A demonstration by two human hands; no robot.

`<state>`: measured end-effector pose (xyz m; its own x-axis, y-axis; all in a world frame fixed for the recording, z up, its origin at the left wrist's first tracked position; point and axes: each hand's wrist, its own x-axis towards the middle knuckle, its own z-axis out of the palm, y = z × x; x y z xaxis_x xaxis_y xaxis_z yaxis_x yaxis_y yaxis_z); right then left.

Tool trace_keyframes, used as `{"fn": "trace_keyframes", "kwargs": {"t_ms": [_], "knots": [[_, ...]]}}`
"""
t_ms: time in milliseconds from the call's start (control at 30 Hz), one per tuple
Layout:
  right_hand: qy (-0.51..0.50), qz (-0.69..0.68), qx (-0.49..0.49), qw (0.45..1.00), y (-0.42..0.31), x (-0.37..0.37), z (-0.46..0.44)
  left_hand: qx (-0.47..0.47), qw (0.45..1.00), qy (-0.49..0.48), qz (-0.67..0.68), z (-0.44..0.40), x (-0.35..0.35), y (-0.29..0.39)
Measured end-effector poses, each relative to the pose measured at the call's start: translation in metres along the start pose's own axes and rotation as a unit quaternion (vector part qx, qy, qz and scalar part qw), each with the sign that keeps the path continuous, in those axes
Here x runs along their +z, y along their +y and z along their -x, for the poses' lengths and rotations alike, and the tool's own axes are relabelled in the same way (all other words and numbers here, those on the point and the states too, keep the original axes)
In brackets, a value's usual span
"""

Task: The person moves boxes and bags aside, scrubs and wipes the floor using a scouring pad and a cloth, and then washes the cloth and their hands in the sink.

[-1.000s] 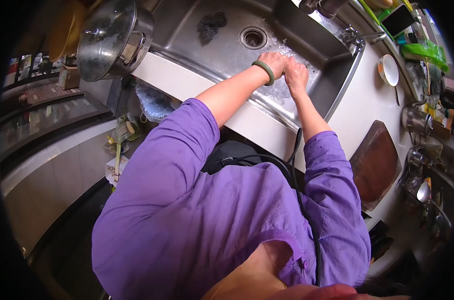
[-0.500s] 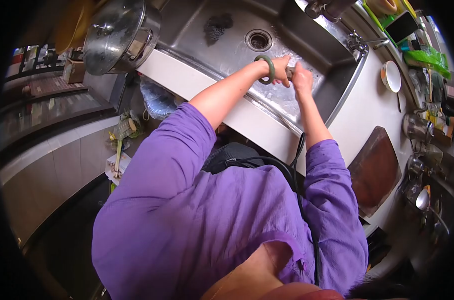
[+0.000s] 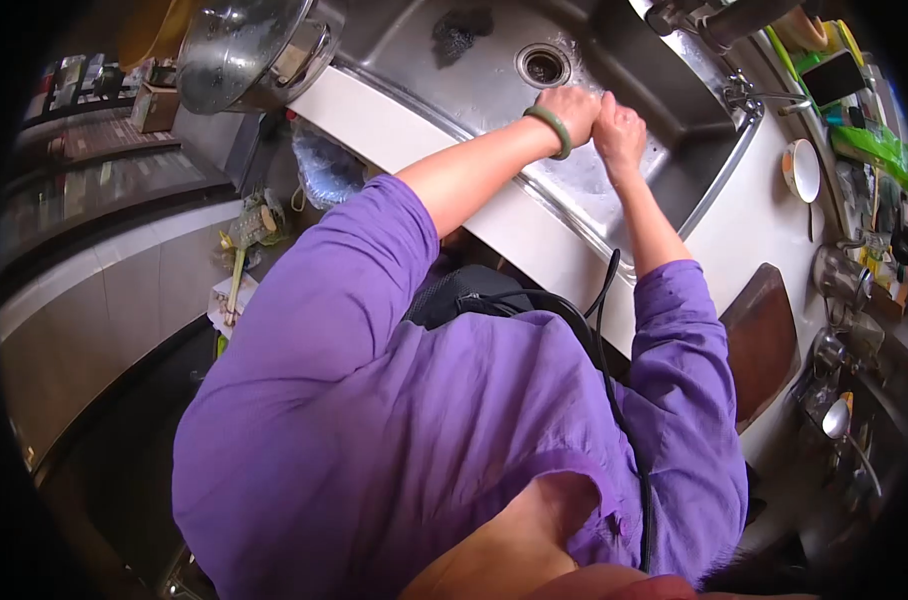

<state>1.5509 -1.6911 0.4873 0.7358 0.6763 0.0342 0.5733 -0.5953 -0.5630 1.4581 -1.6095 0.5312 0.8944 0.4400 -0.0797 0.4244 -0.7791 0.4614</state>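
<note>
Over the metal sink (image 3: 404,60), my left hand (image 3: 571,112) and my right hand (image 3: 619,135) press together at the knuckles. A green bangle (image 3: 551,131) circles my left wrist. Fingers of both hands are curled, and whatever lies within them is hidden. The drain (image 3: 544,67) is just beyond my left hand. A dark wet clump (image 3: 460,34) lies on the sink floor to the left of the drain.
A large steel pot (image 3: 246,55) stands at the sink's left. To the right are a faucet (image 3: 764,97), a white bowl (image 3: 801,170), a brown board (image 3: 760,345) and a spoon (image 3: 835,419). A black cable (image 3: 606,370) hangs down my front.
Half a second ago my left hand's fingers were spread, with a small brownish thing between my hands; now both hands are closed together. The whole view has shifted slightly.
</note>
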Motion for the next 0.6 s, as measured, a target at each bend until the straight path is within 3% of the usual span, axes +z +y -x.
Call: {"fn": "trace_keyframes", "kwargs": {"t_ms": [33, 133, 200, 233, 300, 333, 433, 467, 567, 600], "knots": [[0.020, 0.007, 0.021, 1.000, -0.024, -0.021, 0.002, -0.046, 0.998, -0.019, 0.030, -0.004, -0.002, 0.001], [0.029, 0.053, -0.035, 0.998, -0.033, -0.038, -0.007, -0.060, 0.993, -0.037, 0.091, -0.018, -0.008, -0.002], [0.059, 0.078, -0.122, 0.988, -0.030, -0.042, -0.016, -0.034, 0.991, -0.052, 0.120, -0.025, -0.013, -0.004], [0.054, 0.068, -0.171, 0.981, -0.035, -0.051, -0.020, -0.015, 0.978, -0.066, 0.199, -0.029, -0.014, -0.009], [0.073, 0.029, -0.283, 0.956, -0.043, -0.063, -0.028, 0.040, 0.921, -0.079, 0.379, -0.030, -0.016, -0.015], [0.071, 0.029, -0.284, 0.956, -0.046, -0.066, -0.029, 0.039, 0.921, -0.079, 0.380, -0.029, -0.017, -0.017], [0.049, -0.003, -0.388, 0.920, -0.060, -0.077, -0.032, -0.049, 0.818, -0.258, 0.513, -0.017, -0.047, -0.017], [0.048, -0.003, -0.388, 0.920, -0.063, -0.079, -0.034, -0.050, 0.817, -0.258, 0.513, -0.015, -0.049, -0.020], [0.035, 0.029, -0.438, 0.898, -0.068, -0.081, -0.037, -0.030, 0.710, -0.350, 0.610, -0.015, -0.050, -0.031], [0.032, 0.036, -0.442, 0.896, -0.070, -0.082, -0.037, -0.031, 0.710, -0.349, 0.610, -0.015, -0.050, -0.033]]}}
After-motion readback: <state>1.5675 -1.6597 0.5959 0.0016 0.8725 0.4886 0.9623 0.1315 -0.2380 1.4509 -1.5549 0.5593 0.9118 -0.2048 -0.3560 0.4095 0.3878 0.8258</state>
